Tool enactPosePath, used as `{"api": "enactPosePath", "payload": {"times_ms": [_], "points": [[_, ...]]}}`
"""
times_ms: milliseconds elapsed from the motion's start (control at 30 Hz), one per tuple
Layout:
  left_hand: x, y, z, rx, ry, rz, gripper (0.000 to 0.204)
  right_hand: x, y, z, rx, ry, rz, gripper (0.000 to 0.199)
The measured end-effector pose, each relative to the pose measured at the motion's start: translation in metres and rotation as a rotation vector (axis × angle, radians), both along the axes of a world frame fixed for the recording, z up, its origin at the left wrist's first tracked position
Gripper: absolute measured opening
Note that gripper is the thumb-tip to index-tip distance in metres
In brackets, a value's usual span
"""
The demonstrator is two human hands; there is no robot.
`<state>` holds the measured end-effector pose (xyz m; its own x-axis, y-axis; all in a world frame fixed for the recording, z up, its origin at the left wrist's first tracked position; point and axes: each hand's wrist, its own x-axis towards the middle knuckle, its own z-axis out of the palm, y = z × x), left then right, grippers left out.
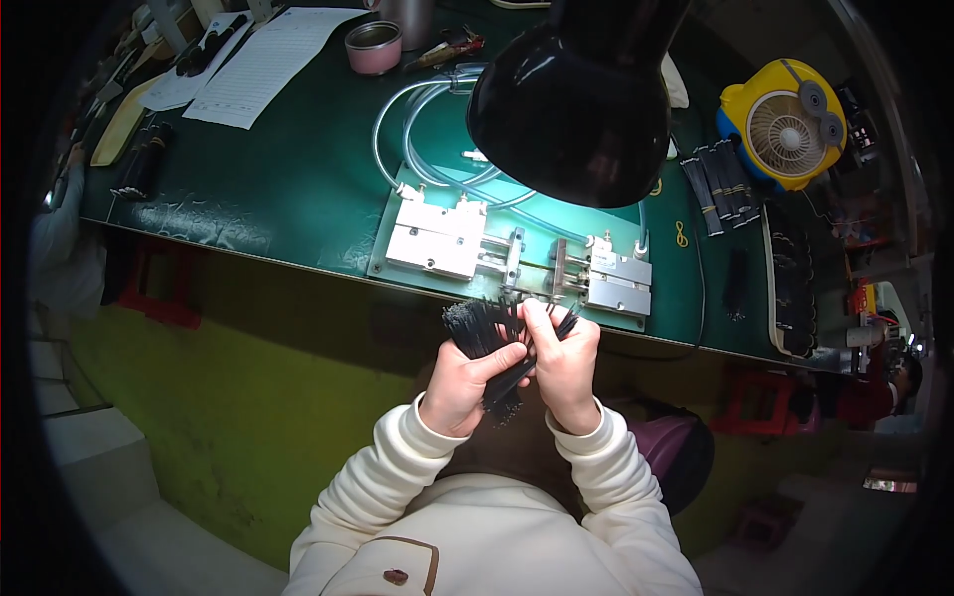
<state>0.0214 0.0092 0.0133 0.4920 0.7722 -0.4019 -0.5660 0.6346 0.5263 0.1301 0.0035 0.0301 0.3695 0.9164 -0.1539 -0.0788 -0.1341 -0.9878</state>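
A thick bundle of thin black wires (473, 328) fans out in front of my chest, just off the table's front edge. Wrapped around its left side is my left hand (462, 385), thumb lying across the strands. My right hand (564, 366) is closed beside it, thumb and finger pinching a few black strands that poke out past the fingers. Right beyond my fingertips is a pneumatic clamp fixture with a left silver block (434, 238) and a right silver block (618, 281). Metal jaws (537, 265) face each other between them.
A black lamp (568, 114) hangs over the fixture, with clear air hoses (409, 124) behind it. Wire bundles (720, 187) and a yellow fan (790, 129) sit on the right. Papers (263, 70) and a pink tin (374, 50) lie at the back left.
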Motion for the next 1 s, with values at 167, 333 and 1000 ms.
{"api": "enactPosePath", "payload": {"times_ms": [167,333,1000], "points": [[0.001,0.000,-0.001,0.012,-0.005,-0.008,0.014,0.002,0.000,-0.002,-0.001,0.042,0.002,0.020],[0.001,0.000,-0.001,0.022,-0.025,-0.007,0.014,0.001,0.002,0.002,0.002,0.036,0.009,0.021],[-0.006,-0.022,0.008,0.017,0.026,-0.174,0.011,0.001,-0.036,0.002,0.135,0.023,-0.015,0.022]]}}
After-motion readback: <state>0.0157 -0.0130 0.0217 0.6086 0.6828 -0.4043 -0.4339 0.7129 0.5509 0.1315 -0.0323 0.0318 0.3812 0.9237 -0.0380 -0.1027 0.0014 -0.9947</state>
